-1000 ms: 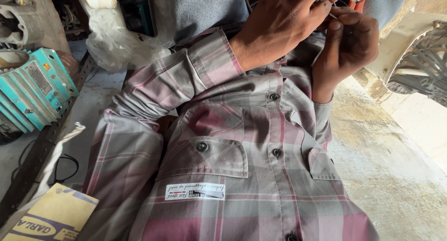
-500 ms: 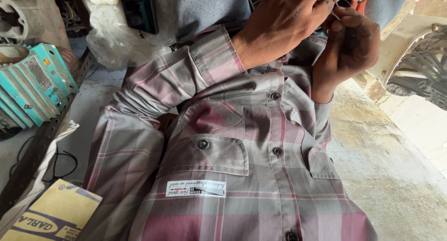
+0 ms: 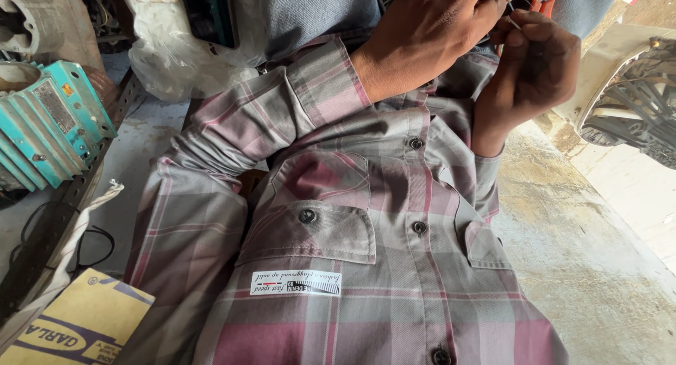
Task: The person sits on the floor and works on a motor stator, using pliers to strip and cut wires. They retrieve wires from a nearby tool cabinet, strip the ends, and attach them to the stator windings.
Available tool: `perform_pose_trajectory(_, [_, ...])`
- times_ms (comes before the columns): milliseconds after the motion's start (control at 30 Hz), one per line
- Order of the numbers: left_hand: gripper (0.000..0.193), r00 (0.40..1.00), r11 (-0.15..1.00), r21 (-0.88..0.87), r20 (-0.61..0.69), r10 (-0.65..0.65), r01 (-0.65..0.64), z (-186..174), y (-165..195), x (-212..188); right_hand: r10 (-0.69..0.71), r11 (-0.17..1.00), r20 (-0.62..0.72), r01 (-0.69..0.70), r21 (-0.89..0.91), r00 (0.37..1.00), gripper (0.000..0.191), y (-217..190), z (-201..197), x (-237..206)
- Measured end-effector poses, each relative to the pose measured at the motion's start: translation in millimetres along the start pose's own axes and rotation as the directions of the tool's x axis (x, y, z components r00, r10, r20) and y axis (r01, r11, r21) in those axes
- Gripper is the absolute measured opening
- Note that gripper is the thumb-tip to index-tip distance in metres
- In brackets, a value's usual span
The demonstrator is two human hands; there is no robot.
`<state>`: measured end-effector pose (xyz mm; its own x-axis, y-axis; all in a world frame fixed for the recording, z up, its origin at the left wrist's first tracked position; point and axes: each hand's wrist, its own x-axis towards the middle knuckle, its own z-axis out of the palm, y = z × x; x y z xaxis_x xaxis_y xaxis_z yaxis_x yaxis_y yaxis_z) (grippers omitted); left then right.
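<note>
I am looking down my own grey and pink plaid shirt [image 3: 366, 266]. Both hands are raised together at the top edge of the head view. My left hand [image 3: 429, 34] comes out of the plaid sleeve and its fingertips pinch a thin wire [image 3: 515, 23]. My right hand [image 3: 531, 72] is curled tight just below and right of it, touching the left fingertips. Orange tool handles [image 3: 542, 4] show behind the right hand's fingers; most of the tool is cut off by the frame, so the grip is unclear.
A teal finned motor housing [image 3: 49, 125] sits at the left on a metal rack. A clear plastic bag [image 3: 176, 62] lies behind my left sleeve. A yellow cardboard box [image 3: 77, 330] is at bottom left beside a black cable [image 3: 91, 242]. Concrete floor [image 3: 584, 252] lies right, a white metal grille [image 3: 634, 104] beyond.
The hands stay pressed together with only small finger movement. The view has shifted slightly, so the teal motor housing sits a little farther into frame.
</note>
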<state>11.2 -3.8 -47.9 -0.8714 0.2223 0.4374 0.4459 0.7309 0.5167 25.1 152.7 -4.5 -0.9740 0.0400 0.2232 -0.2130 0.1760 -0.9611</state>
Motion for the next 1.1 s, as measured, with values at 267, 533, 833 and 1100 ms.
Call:
perform_pose_trajectory(267, [0.014, 1.000, 1.000, -0.014, 0.000, 0.001, -0.001, 2.4, 0.9, 0.1, 0.041, 0.998, 0.016, -0.042, 0.049, 0.999, 0.008, 2.6, -3.1, -1.5])
perform_pose_trajectory(533, [0.020, 1.000, 1.000, 0.011, -0.030, 0.005, -0.005, 2.6, 2.0, 0.9, 0.069, 0.997, 0.024, -0.070, 0.029, 0.997, 0.008, 1.7, -2.5, -1.3])
perform_pose_trajectory(833, [0.017, 1.000, 0.999, -0.034, 0.014, -0.005, 0.006, -0.7, 1.8, 2.2, 0.105, 0.987, 0.024, -0.107, 0.124, 0.994, 0.010, 8.6, -6.4, 0.4])
perform_pose_trajectory(1100, [0.017, 1.000, 0.999, -0.042, 0.014, 0.001, 0.000, -4.1, 1.4, 0.6, 0.103, 0.985, 0.031, -0.106, 0.133, 0.994, 0.010, 9.1, -7.3, -1.7])
